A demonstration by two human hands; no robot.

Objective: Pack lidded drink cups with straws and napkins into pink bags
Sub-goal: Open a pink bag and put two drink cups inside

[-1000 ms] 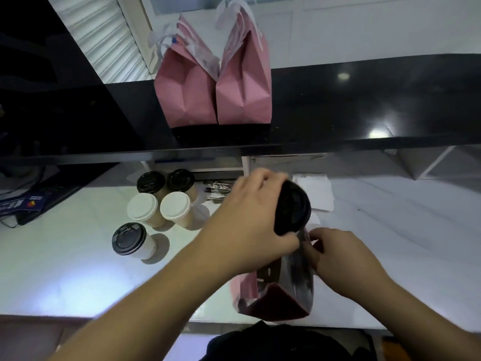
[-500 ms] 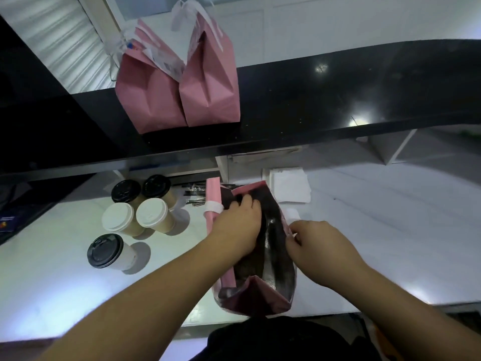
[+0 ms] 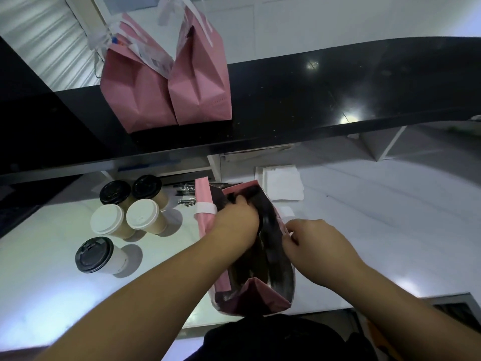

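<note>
The inside of the open pink bag is dark and blurred, so what lies within it cannot be made out, and the fingertips of the left hand vanish into its mouth. That hand reaches down into the bag with fingers curled; whether its grip holds anything there cannot be told. The right hand pinches the bag's right rim, its grip closed on the paper edge. The bag stands on the white table near its front edge, directly before the person. To the left stand five lidded cups: a black-lidded cup nearest, two white-lidded cups behind it side by side, and two more black-lidded cups at the back. Dark wrapped straws lie just behind the bag, partly hidden by it, and white napkins lie beyond its right side. On the black shelf above, two closed pink bags stand touching each other.
</note>
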